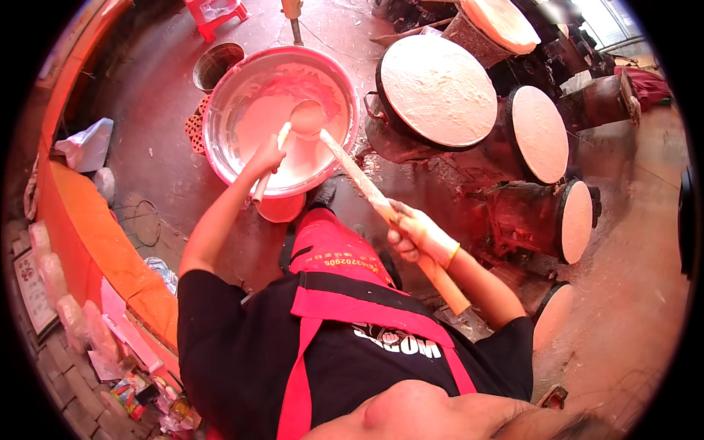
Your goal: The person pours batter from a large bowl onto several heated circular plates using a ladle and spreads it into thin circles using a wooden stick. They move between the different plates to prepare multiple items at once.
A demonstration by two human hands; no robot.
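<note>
The nearest obstacle is a big round griddle (438,92), covered in a pale layer, beyond the right hand (422,235) and just beside the basin (222,143). More pale-topped griddles (540,134) on sooty drum-shaped stoves (517,216) run down the right hand's outer side. Beyond the left hand (269,155) stand a metal pot (218,66) and, farther off, a red stool (215,13); a holed brick (195,126) sits against the basin's far-left side.

The left hand's fingers wrap a short pale stick (261,185); the right hand is closed round a long wooden rod (356,172) slanting over the basin's near-right rim. Ahead of both hands, a ladle (306,117) is over the pale batter (257,121) in that basin, by the far ends of both sticks; which one it joins, I cannot tell.

Underneath spreads a grey, stained floor (161,95). Well left of the left hand runs an orange-covered ledge (110,242), with paving blocks (77,385) past it.
</note>
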